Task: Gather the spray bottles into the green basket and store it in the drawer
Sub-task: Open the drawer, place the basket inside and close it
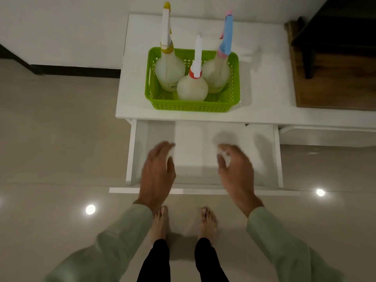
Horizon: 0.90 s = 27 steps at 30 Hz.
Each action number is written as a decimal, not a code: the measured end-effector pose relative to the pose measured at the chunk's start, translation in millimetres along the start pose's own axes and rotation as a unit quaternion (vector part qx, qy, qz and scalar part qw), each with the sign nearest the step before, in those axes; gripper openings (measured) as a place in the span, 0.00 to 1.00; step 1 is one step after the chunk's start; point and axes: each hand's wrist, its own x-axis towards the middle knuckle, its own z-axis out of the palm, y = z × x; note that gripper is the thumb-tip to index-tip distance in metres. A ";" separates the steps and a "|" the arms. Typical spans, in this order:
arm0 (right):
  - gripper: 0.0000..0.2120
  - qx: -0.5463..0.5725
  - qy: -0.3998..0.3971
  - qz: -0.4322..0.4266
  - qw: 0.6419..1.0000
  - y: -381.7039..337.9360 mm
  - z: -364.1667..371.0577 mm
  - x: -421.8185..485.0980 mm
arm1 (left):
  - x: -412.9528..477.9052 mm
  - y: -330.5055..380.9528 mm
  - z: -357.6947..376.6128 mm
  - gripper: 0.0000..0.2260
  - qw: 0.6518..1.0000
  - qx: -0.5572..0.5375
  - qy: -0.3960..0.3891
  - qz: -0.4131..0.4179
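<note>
A green basket (pixel 189 106) stands on the white cabinet top (pixel 264 88), near its front edge. Three translucent spray bottles stand upright inside it: a yellow-capped bottle (pixel 169 72) at the left, a red-collared bottle (pixel 192 88) at the front middle and a blue-and-pink-headed bottle (pixel 216 75) at the right. Below, the white drawer (pixel 203 159) is pulled out and nothing lies in it. My left hand (pixel 157 171) and my right hand (pixel 237 169) hover over the drawer's front part, fingers spread, holding nothing, slightly blurred.
A dark wooden piece of furniture (pixel 335 47) adjoins the cabinet at the right. A glossy beige tiled floor (pixel 50 149) spreads to the left and below. My bare feet (pixel 183 222) stand just in front of the drawer's front panel (pixel 122 190).
</note>
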 end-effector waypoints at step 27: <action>0.20 0.148 -0.029 0.198 0.968 -27.0 -58.7 177.9 | 171.7 12.0 -46.4 0.24 0.980 -0.080 0.074 -0.168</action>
